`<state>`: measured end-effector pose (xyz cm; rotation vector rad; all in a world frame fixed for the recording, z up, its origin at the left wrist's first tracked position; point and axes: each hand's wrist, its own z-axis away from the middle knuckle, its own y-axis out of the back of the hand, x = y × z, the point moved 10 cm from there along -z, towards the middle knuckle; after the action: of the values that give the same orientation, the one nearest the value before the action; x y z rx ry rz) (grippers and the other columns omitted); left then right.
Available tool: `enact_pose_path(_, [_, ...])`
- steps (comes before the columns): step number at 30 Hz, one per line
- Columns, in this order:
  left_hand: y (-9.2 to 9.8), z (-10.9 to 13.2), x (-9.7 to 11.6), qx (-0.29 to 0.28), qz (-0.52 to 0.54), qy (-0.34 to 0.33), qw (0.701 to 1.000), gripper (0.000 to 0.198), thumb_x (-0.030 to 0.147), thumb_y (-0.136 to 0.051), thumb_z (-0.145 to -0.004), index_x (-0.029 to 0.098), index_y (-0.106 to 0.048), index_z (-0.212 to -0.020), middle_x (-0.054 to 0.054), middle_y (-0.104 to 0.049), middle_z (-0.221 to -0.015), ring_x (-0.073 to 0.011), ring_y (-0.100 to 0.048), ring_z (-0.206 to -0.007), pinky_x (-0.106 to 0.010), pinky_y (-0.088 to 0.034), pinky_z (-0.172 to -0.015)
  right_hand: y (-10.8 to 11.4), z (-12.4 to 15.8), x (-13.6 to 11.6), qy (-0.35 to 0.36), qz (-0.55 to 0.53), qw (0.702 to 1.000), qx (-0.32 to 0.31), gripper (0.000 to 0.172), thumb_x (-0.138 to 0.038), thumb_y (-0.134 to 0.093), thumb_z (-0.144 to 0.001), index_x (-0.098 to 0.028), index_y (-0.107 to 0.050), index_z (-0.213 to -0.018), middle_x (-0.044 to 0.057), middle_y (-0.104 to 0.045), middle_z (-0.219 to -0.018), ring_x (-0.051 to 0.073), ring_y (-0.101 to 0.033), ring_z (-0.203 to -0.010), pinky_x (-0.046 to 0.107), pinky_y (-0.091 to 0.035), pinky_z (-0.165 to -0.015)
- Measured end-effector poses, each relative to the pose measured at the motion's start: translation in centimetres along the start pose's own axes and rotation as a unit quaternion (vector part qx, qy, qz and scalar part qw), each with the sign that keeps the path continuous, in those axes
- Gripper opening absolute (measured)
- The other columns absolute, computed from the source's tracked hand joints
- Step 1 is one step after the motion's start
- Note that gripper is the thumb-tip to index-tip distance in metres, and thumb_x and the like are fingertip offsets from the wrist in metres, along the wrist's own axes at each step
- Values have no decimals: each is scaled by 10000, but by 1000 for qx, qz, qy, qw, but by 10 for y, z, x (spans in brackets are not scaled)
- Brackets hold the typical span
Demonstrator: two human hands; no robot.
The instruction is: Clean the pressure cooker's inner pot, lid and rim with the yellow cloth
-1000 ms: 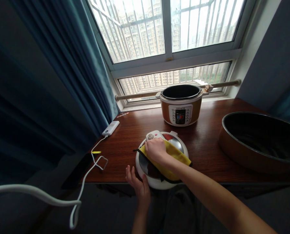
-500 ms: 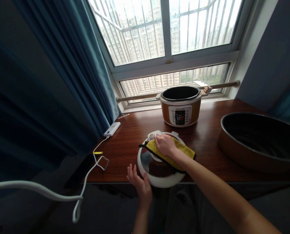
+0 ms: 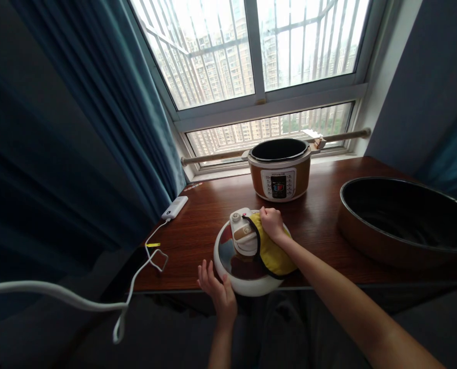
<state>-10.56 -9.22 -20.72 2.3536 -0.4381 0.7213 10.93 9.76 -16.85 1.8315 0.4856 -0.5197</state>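
Note:
A round pressure cooker lid (image 3: 228, 256) with a white rim lies at the front edge of the table, its white handle and valve facing up. My right hand (image 3: 272, 224) is closed on a yellow cloth (image 3: 276, 253) with a dark border, pressed on the lid's right side. The cloth covers that part of the lid. My left hand (image 3: 219, 292) is at the lid's lower left rim, fingers spread, with the thumb against the edge. Behind the lid stands the cooker body (image 3: 279, 177), brown and white, with a control panel and its top uncovered.
A large brown pot (image 3: 390, 230) with a black inside stands at the right of the wooden table (image 3: 190, 230). A white power bank (image 3: 175, 207) with a white cable (image 3: 138, 274) lies at the left. Behind are a barred window (image 3: 198, 56) and a blue curtain (image 3: 117, 102).
My right hand has moved with the cloth to the right across the lid, uncovering the lid's handle. My left hand stays at the rim. The view has shifted slightly.

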Motion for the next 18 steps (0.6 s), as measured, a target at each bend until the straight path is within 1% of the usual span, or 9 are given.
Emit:
enact_pose_path(3, [0, 0, 1, 3, -3, -2, 1000, 507, 263, -366, -876, 163, -253, -1360, -185, -267, -1415, -289, -136, -1355, -551, -83, -1066, 11, 4, 6, 4, 13, 1000, 25, 497, -282, -237, -947, -134, -658, -728, 108, -672, -764, 163, -572, -677, 249, -310, -606])
enact_pose_path(5, [0, 0, 1, 3, -4, -3, 1000, 504, 261, -366, -876, 160, -257, -1358, -185, -271, -1413, -287, -140, -1354, -544, -86, -1068, 18, 7, 5, 16, 25, 999, 45, 427, -297, -270, -946, -118, -637, -822, 128, -651, -857, 196, -550, -807, 268, -326, -695])
enact_pose_path(7, [-1, 0, 0, 3, -6, -3, 1000, 503, 259, -366, -875, 158, -261, -1357, -186, -273, -1411, -289, -140, -1354, -543, -88, -1068, 20, 12, -6, 69, 51, 995, 48, 308, -298, -358, -925, -115, -605, -921, 142, -607, -990, 229, -487, -954, 303, -318, -795])
enact_pose_path(8, [-1, 0, 0, 2, -6, -4, 1000, 504, 260, -367, -874, 159, -262, -1357, -187, -274, -1411, -291, -139, -1354, -545, -87, -1067, 19, 15, -11, 101, 64, 992, 41, 255, -282, -393, -912, -126, -593, -940, 133, -587, -1026, 232, -459, -988, 313, -310, -825])
enact_pose_path(10, [0, 0, 1, 3, -7, -6, 1000, 508, 265, -366, -874, 163, -260, -1360, -186, -275, -1410, -298, -138, -1353, -552, -83, -1064, 12, 19, -17, 153, 82, 985, 15, 182, -241, -427, -897, -153, -585, -924, 102, -577, -1004, 211, -453, -963, 301, -315, -828])
enact_pose_path(11, [0, 0, 1, 3, -8, -7, 1000, 508, 269, -365, -874, 165, -260, -1360, -186, -277, -1408, -301, -140, -1352, -556, -84, -1062, 8, 19, -14, 161, 86, 983, 2, 164, -226, -434, -892, -160, -584, -900, 89, -580, -964, 198, -462, -926, 288, -324, -811])
enact_pose_path(12, [0, 0, 2, 2, -8, -7, 1000, 508, 271, -363, -874, 167, -261, -1360, -185, -280, -1407, -301, -142, -1352, -558, -87, -1061, 6, 17, -8, 155, 86, 984, -4, 154, -220, -441, -888, -161, -583, -881, 84, -580, -929, 191, -468, -895, 279, -331, -792])
enact_pose_path(14, [0, 0, 2, 1, -8, -5, 1000, 503, 272, -360, -876, 169, -263, -1359, -183, -284, -1405, -299, -146, -1351, -557, -93, -1060, 4, 10, 10, 123, 91, 988, -3, 166, -218, -432, -890, -140, -579, -889, 104, -575, -912, 200, -473, -874, 284, -339, -765])
enact_pose_path(18, [0, 0, 2, 1, -7, -1, 1000, 497, 276, -357, -878, 169, -271, -1356, -183, -289, -1402, -298, -143, -1352, -556, -86, -1061, 7, -3, 51, 21, 96, 995, 26, 246, -190, -351, -909, -95, -576, -933, 156, -575, -921, 225, -490, -857, 304, -340, -722])
